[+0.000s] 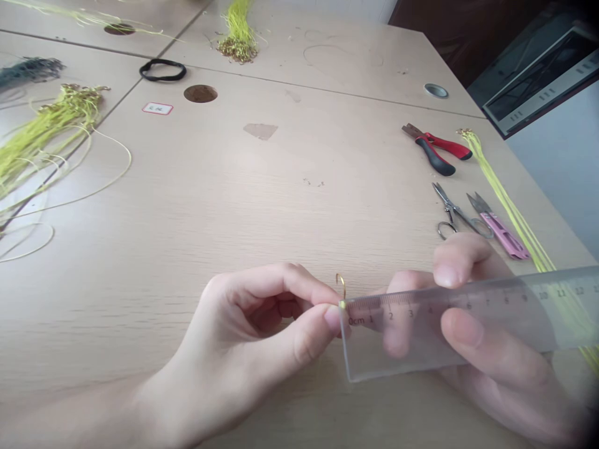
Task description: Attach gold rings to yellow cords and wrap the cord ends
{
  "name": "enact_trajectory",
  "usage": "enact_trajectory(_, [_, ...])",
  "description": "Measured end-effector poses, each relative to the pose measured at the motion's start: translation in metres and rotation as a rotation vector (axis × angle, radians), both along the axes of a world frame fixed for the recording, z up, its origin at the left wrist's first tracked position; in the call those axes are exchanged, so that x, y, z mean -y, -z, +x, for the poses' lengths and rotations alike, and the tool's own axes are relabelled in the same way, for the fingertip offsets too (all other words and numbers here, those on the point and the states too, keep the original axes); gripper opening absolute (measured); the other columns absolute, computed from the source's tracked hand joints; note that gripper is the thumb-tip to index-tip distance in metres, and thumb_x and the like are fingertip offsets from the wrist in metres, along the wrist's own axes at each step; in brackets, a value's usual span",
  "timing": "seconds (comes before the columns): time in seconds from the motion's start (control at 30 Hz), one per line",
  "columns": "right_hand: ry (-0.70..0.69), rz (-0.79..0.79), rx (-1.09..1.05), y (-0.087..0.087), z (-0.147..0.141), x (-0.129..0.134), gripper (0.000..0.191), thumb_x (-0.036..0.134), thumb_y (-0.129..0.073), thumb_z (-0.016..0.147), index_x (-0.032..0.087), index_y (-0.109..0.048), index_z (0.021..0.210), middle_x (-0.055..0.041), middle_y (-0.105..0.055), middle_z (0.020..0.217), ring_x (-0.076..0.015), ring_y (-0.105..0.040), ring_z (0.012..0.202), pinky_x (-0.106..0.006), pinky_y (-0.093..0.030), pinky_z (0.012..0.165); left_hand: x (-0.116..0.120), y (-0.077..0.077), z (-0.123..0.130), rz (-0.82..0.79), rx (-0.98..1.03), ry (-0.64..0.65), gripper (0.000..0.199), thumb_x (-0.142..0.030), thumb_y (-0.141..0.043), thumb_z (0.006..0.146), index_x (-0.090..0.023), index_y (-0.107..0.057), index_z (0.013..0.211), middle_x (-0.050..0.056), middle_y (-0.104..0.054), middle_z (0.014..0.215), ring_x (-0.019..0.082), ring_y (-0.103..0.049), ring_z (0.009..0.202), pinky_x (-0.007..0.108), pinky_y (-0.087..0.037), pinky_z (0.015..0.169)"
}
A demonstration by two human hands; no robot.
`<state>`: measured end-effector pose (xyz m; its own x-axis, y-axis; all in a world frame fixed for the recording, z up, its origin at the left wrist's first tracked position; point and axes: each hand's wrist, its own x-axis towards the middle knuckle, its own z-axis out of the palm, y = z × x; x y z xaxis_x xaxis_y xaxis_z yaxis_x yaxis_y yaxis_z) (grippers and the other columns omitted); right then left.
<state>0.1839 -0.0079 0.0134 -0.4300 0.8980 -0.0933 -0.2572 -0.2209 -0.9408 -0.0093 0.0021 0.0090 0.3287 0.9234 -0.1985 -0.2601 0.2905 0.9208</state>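
At the far left of the desk (262, 206) lie loose bundles of yellow-green line (56, 125) tipped with small gold hooks, a dark bundle (30, 70) above them. Farther along are a black elastic band (162, 70), a small white label (157, 108) and a round cable hole (200, 93).

The left hand (248, 337) sits near the front edge of the view, its thumb and forefinger pressed together in a pinch on the lower end of a gold fish hook (341, 285). The other fingers curl loosely inward. The hook stands just beyond the fingertips, its shank pointing up and away from the person, and its bend curling over to the left. Its lower end lines up with the zero mark of a clear plastic ruler (449, 324), whose long axis runs rightward, rising slightly. The right hand (486, 330) grips that ruler, with the thumb on top and the other fingers blurred behind it.

Beyond it lie red-and-black pliers (435, 149), steel scissors (452, 212), pink-handled snips (498, 224) and more yellow-green line (505, 193).
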Motion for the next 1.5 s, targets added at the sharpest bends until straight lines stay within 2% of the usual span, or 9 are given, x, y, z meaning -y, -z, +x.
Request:
enact_trajectory(0.33, [0.004,0.028,0.014,0.0002,0.0009,0.0004,0.01,0.027,-0.048,0.092,0.03,-0.04,0.09,0.0019,-0.068,0.074,-0.0278,-0.064,0.101,-0.035,-0.052,0.065,0.002,-0.0001,-0.0004,0.001,-0.01,-0.003,0.013,-0.009,-0.068,0.072,-0.02,-0.07,0.066,-0.004,-0.064,0.061,0.004,-0.053,0.054,0.007,-0.044,0.052])
enact_trajectory(0.53, [0.004,-0.002,0.003,0.0009,-0.0012,-0.0016,0.009,0.028,-0.049,0.092,0.03,-0.04,0.09,0.0024,-0.069,0.076,-0.0271,-0.063,0.103,-0.04,-0.052,0.076,0.0018,0.0008,-0.0022,-0.002,0.009,0.003,0.014,-0.008,-0.068,0.072,-0.02,-0.07,0.064,-0.005,-0.064,0.059,0.003,-0.053,0.053,0.005,-0.044,0.052])
enact_trajectory(0.73, [-0.001,0.011,0.004,-0.0003,-0.0007,-0.0008,0.009,0.027,-0.048,0.092,0.031,-0.04,0.09,0.0028,-0.069,0.075,-0.0272,-0.063,0.103,-0.038,-0.053,0.07,-0.0009,0.0021,-0.0001,-0.016,0.003,0.004,0.015,-0.007,-0.067,0.072,-0.02,-0.071,0.067,-0.005,-0.065,0.063,0.003,-0.054,0.056,0.005,-0.045,0.053])
enact_trajectory(0.93, [0.012,-0.013,0.006,-0.0009,0.0002,0.0006,0.01,0.03,-0.05,0.091,0.031,-0.04,0.089,0.0028,-0.069,0.075,-0.0267,-0.063,0.103,-0.039,-0.051,0.077,0.0008,0.0017,-0.0013,-0.009,0.019,0.008,0.014,-0.006,-0.068,0.07,-0.02,-0.071,0.067,-0.006,-0.065,0.062,0.002,-0.054,0.055,0.005,-0.045,0.053])
enact_trajectory(1.13, [0.02,0.038,0.031,0.0022,0.0008,-0.0014,0.012,0.029,-0.052,0.09,0.031,-0.04,0.089,0.003,-0.069,0.072,-0.025,-0.065,0.099,-0.034,-0.054,0.071,0.0008,0.0012,-0.0012,-0.017,0.017,0.011,0.015,-0.007,-0.068,0.071,-0.021,-0.071,0.066,-0.006,-0.065,0.062,0.003,-0.054,0.055,0.005,-0.045,0.053])
enact_trajectory(1.5, [0.019,0.045,0.03,0.0018,-0.0008,-0.0011,0.014,0.03,-0.053,0.089,0.03,-0.039,0.088,0.0023,-0.068,0.072,-0.0266,-0.065,0.097,-0.035,-0.053,0.067,0.001,0.002,-0.0005,-0.015,0.021,0.007,0.018,-0.005,-0.067,0.07,-0.022,-0.072,0.066,-0.007,-0.066,0.063,0.002,-0.055,0.055,0.004,-0.046,0.053])
